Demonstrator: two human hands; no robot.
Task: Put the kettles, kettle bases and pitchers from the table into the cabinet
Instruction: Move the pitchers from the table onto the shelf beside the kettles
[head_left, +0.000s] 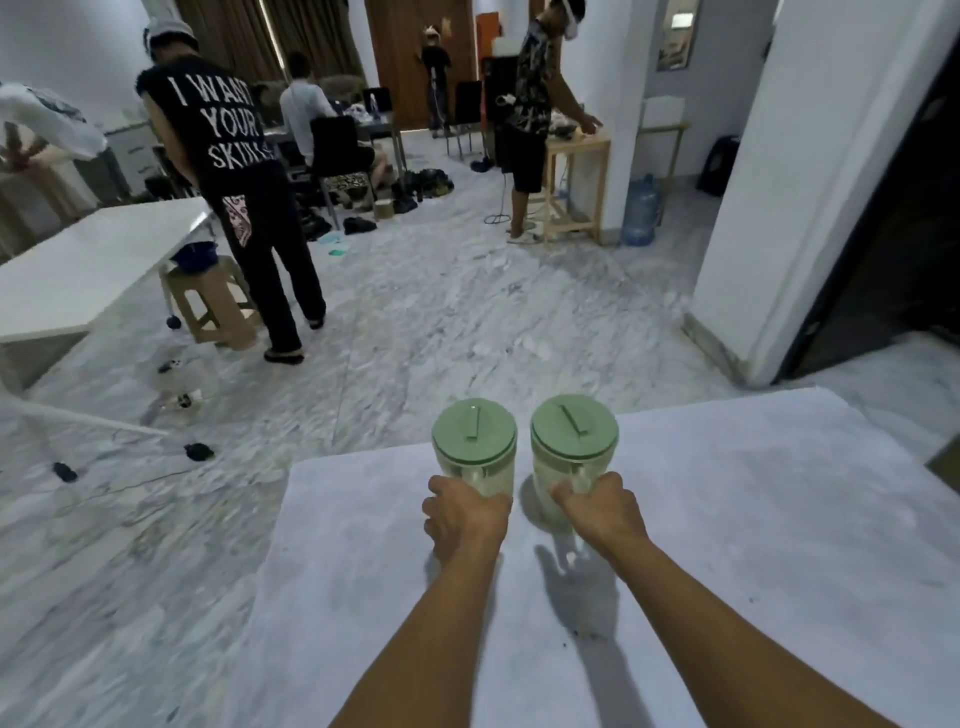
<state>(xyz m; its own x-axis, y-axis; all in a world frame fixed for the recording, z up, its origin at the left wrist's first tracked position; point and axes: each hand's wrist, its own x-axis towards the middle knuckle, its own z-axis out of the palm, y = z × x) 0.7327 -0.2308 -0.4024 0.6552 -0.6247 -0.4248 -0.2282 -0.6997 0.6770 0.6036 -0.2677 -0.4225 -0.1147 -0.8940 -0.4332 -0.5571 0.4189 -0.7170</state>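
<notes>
Two clear pitchers with pale green lids are side by side over the far edge of a white table (727, 519). My left hand (462, 514) grips the handle of the left pitcher (474, 441). My right hand (597, 506) grips the handle of the right pitcher (574, 434). Both pitchers are upright. Their shadows fall on the tabletop below and toward me, so they seem to be held slightly above it. No kettle, kettle base or cabinet is in view.
A marble floor stretches ahead. A second white table (78, 270) stands at left with a stool (213, 306) beside it. A person in black (234, 171) stands near it, and others work further back. A white pillar (810, 182) rises at right.
</notes>
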